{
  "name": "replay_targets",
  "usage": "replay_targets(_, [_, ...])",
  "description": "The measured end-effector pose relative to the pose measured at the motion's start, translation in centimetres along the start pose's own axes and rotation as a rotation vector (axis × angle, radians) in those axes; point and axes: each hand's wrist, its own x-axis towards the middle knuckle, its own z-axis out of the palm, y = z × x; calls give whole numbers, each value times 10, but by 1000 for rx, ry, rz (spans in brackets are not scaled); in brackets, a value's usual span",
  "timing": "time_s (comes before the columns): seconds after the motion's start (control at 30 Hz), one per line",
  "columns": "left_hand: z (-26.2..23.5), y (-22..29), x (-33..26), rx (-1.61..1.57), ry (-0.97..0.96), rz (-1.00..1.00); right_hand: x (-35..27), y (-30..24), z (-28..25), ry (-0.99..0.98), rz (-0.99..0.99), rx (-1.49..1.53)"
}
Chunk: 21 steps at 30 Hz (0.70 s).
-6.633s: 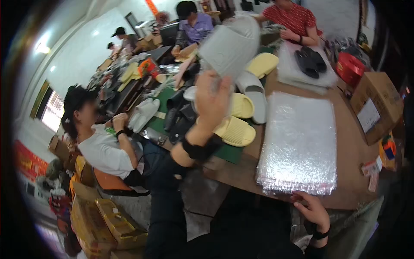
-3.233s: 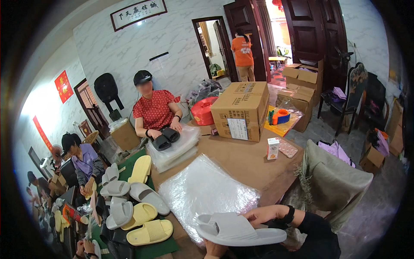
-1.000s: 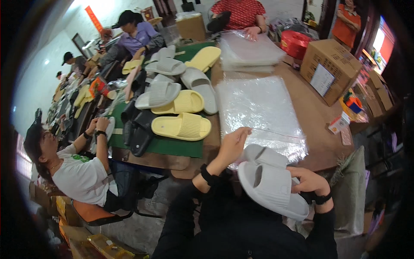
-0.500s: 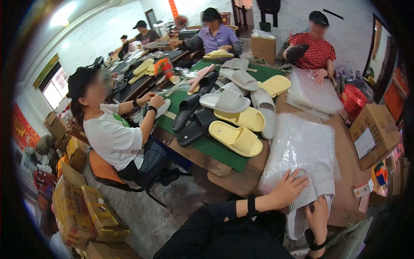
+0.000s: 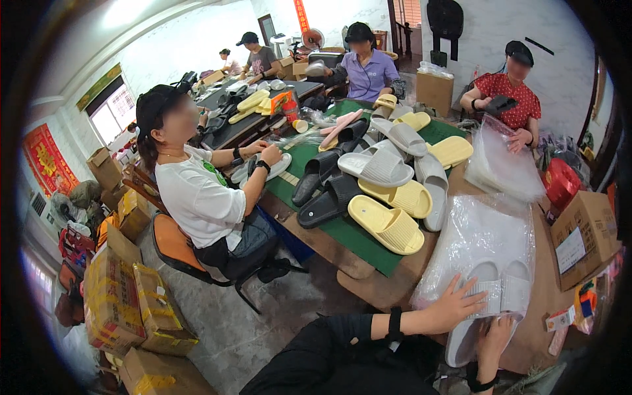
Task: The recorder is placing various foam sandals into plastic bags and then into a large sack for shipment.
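Observation:
A pair of light grey slippers (image 5: 515,293) lies on a stack of clear plastic bags (image 5: 484,227) at the near right of the table. Their heels point toward me. My left hand (image 5: 453,307) reaches in from the left, fingers spread, its fingertips on the ribbed strap of the left slipper. Below the straps, my right hand (image 5: 495,337) is bent over the slippers with its fingers closed together at the strap edge. Whether the slippers are inside a bag or only on top, I cannot tell.
Yellow (image 5: 387,225), grey and black slippers (image 5: 330,201) pile up on a green mat (image 5: 368,259). Co-workers sit on the left and far sides. One in red (image 5: 510,92) holds a black slipper by more bags. A cardboard box (image 5: 582,238) and red roll (image 5: 561,184) stand right.
The view has shifted, so the scene sits farther right and lower. My hands stay at the grey slippers. The co-worker in red has raised the black slipper over the bags.

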Motion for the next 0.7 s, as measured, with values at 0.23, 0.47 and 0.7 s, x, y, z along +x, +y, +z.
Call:
replay_targets(0.23, [-3,10,0,-22,49,87,0,10,19,63,-133,54])
replay_targets(0.47, [-13,1,0,-49,117,94,-12,8,33,185,-15,138])
replay_targets(0.7, [-32,-27,-4,-47,295,-273,19,-41,6,240,66,403])
